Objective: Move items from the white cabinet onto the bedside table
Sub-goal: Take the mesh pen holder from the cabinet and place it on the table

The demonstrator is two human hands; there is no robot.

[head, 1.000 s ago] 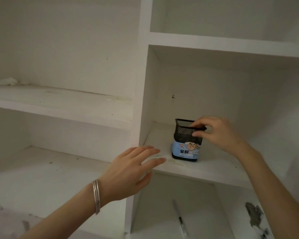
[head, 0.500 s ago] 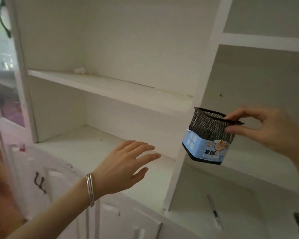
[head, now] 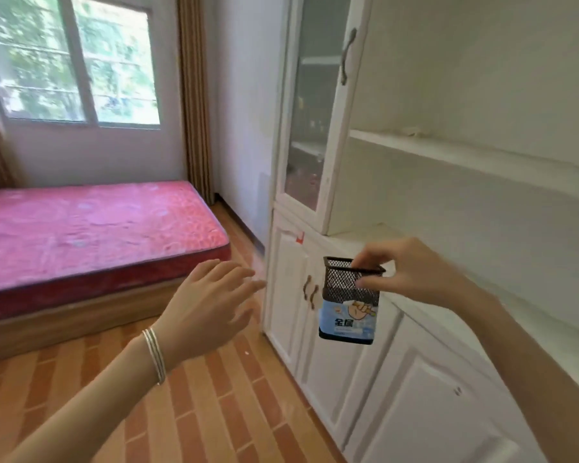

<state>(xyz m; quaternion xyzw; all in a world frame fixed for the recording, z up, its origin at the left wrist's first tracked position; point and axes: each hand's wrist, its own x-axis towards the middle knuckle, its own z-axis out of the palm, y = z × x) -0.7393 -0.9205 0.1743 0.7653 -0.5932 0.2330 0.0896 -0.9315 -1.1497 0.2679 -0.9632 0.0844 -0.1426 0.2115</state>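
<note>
A black mesh pen holder [head: 348, 302] with a blue paper label round its lower half hangs in the air in front of the white cabinet [head: 415, 379]. My right hand [head: 411, 274] pinches its rim from the right, thumb outside and fingers over the top edge. My left hand [head: 208, 309] floats to the left of the holder at about the same height, fingers spread and relaxed, holding nothing; silver bangles circle its wrist. No bedside table is in view.
A bed with a pink mattress [head: 87, 232] stands at the left under a window [head: 71, 58]. Brown curtains hang beside it. The cabinet's glass door [head: 315, 111] and lower doors with handles line the right. Wooden-pattern floor [head: 198, 412] lies between bed and cabinet.
My right hand lifted the pen holder off the cabinet shelf and carried it out to the left. The view swung left from the shelves to the room, bed and window.
</note>
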